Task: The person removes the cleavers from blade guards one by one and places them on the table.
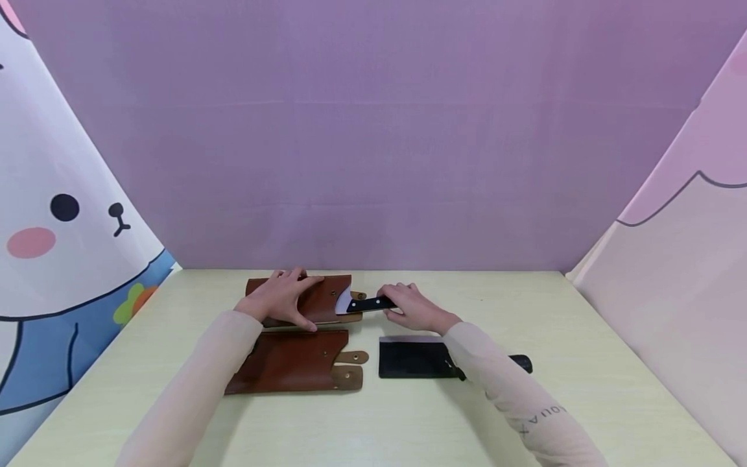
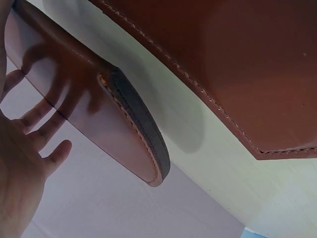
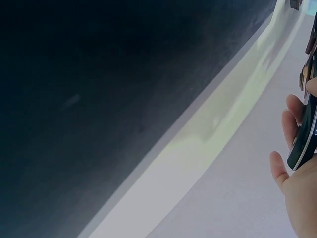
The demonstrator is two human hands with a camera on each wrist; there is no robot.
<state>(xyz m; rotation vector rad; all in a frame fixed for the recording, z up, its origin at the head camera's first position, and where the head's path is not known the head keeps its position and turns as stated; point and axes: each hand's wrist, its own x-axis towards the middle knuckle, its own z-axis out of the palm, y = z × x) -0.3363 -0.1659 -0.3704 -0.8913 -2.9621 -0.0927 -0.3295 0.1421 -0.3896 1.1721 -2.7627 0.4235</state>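
Note:
At the back of the table lies a brown leather knife sheath (image 1: 322, 299). My left hand (image 1: 282, 297) holds it across its width, thumb at the near edge and fingers at the far one. A knife (image 1: 367, 304) has most of its blade inside that sheath, with the blade's heel and black riveted handle outside. Round the handle's end, the fingers of my right hand (image 1: 415, 307) are curled. The right wrist view has the same handle (image 3: 303, 139) at its right edge. Stitching runs along the sheath's end (image 2: 133, 129) in the left wrist view.
Nearer me is a second brown sheath (image 1: 292, 363) with snap straps. To its right, under my right forearm, lies a black-bladed cleaver (image 1: 413, 360), its handle end (image 1: 521, 363) showing past the sleeve. A purple backdrop (image 1: 373, 143) rises behind the table.

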